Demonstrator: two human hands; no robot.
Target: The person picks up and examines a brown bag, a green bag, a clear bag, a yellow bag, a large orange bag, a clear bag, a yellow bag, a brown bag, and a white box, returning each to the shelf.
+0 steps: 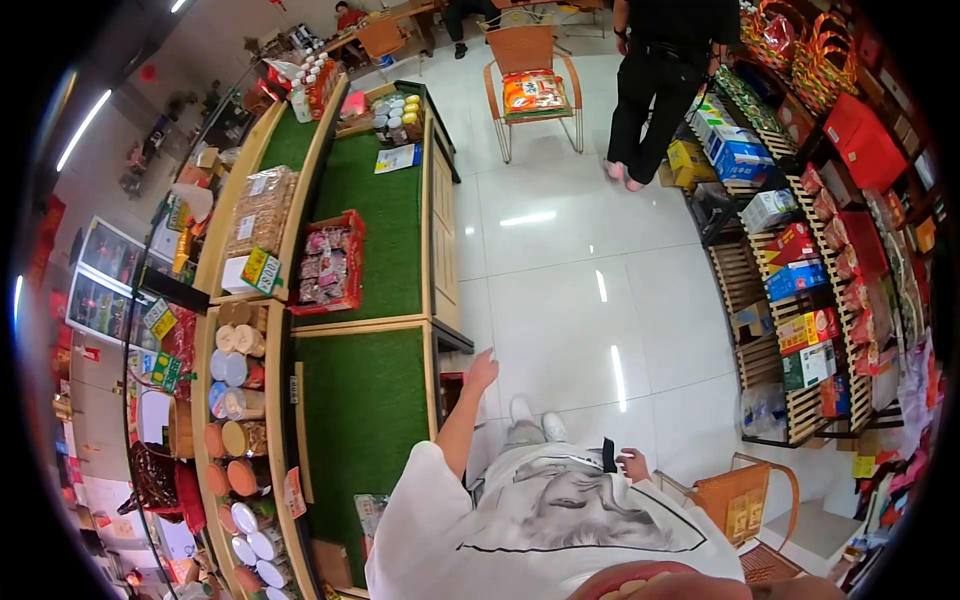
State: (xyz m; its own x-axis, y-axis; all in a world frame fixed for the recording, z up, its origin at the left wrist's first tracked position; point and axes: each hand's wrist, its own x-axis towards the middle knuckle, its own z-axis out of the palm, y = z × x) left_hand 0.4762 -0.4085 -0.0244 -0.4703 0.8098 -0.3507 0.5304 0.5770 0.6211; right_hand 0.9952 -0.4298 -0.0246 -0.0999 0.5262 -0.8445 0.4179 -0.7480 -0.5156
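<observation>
My left hand point(484, 369) hangs beside the corner of the green-topped display counter point(365, 385), apart from it. Its fingers are loosely stretched and nothing shows in them. My right hand point(632, 464) is low by the front of my white printed shirt point(560, 500), near a short black strap point(609, 455). Its fingers are slightly bent and apart, with nothing visible in them. On the counter's farther section a red box of small packets point(332, 262) sits on the green mat.
A shelf with several lidded jars point(238, 403) runs along the left. Slatted racks with boxes point(800, 282) line the right. Ahead on the tiled floor point(560, 270) stand an orange chair point(525, 85) and a person in black point(655, 95). A brown chair point(733, 503) is close at my right.
</observation>
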